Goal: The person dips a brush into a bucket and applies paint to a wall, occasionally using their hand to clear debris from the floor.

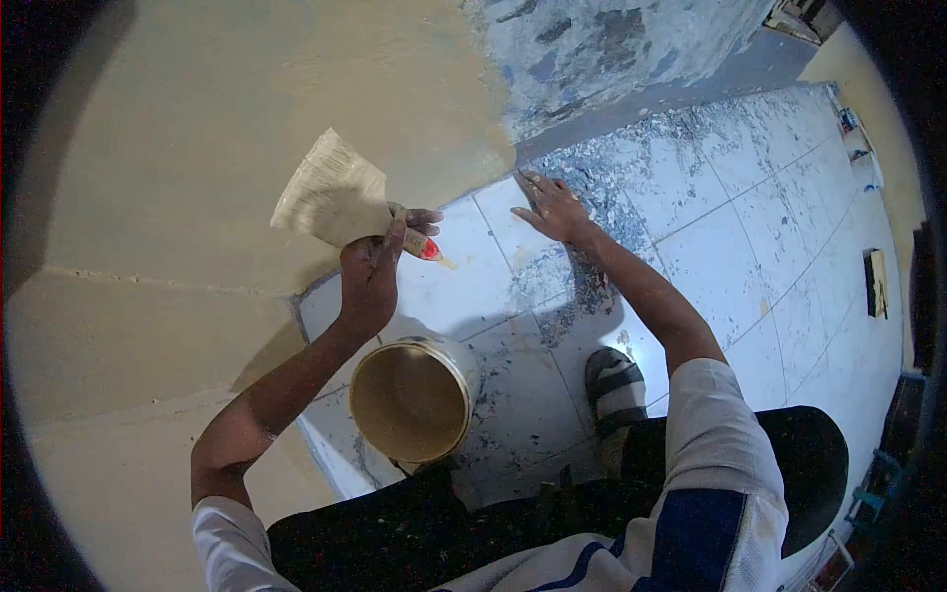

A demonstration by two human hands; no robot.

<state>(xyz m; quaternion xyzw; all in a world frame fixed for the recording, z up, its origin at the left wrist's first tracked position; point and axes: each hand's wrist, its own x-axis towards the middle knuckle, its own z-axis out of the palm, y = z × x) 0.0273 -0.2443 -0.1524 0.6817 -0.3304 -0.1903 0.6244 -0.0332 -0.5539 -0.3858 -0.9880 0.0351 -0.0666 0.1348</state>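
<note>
Beige wall (197, 128) meets a paint-flecked tiled floor (750, 227).

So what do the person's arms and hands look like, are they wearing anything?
Both hands, left hand and right hand, are bare, with no gloves. The forearms are uncovered. Short white sleeves cover the upper arms, and the right one has a blue panel.

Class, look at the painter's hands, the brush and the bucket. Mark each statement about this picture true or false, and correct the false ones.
1. The left hand holds a wide paintbrush. True.
2. The right hand grips the paint bucket. False: it rests flat on the tiled floor.
3. The bucket stands on the floor below the brush. True.
4. The wall is painted bright red. False: it is beige.
</note>
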